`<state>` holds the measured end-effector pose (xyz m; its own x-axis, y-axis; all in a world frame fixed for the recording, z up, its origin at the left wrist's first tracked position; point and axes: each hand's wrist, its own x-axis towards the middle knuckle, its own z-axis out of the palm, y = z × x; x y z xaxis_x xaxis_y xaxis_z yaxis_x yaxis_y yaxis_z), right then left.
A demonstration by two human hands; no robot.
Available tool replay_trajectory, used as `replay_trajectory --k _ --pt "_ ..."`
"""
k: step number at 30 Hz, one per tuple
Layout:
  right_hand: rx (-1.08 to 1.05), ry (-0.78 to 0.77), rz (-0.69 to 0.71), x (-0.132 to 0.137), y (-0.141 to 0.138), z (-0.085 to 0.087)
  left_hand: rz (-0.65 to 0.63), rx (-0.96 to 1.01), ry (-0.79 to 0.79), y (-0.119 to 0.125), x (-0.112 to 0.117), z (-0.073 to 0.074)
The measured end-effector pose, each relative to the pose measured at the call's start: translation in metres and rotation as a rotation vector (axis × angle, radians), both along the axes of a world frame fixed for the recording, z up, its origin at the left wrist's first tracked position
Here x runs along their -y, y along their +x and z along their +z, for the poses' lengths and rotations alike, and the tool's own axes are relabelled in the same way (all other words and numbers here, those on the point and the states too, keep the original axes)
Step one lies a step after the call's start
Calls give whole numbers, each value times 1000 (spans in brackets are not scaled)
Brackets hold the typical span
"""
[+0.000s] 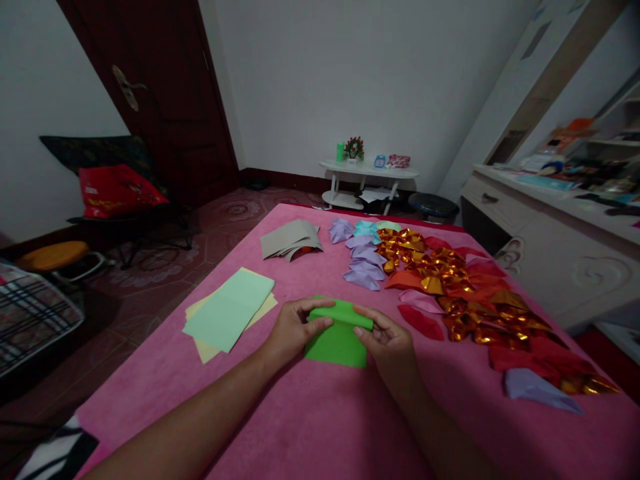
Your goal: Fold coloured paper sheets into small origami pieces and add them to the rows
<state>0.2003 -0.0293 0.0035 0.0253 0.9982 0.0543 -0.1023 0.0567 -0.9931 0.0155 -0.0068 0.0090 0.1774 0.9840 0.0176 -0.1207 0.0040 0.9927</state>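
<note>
A bright green sheet of paper (pixel 336 345) is between my two hands, over the pink cloth of the table. Its far edge is bent over toward me in a rounded fold. My left hand (pixel 298 327) pinches the fold at its left end, thumb on the near side and fingers behind. At the right end, my right hand (pixel 387 337) grips the same fold between thumb and fingers. The lower part of the sheet hangs flat and unfolded, close to the cloth.
Pale green and yellow sheets (pixel 233 310) lie at the left, with a stack of grey sheets (pixel 293 240) beyond. Folded purple pieces (pixel 365 263) and many shiny gold (pixel 455 280) and red ones cover the right side. The pink tablecloth (pixel 305 413) reaches the table's edges.
</note>
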Motion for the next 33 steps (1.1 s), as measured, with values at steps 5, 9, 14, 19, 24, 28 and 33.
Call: replay_trajectory --k 5,9,14,19,24,28,33 --pt "3 22 -29 0 1 0 43 7 17 1 1 3" --pt "-52 -24 -11 2 -1 5 -20 131 -118 1 2 5" --pt "53 -18 -34 3 -1 5 -50 177 -157 1 2 4" --pt "124 82 -51 -1 1 -2 -11 39 -48 2 0 1" --pt "182 105 -55 -1 1 1 68 -53 16 2 0 1" --pt "248 163 -71 1 0 6 102 -130 121 2 4 4" --pt "253 195 -86 2 1 8 99 -231 256 0 5 8"
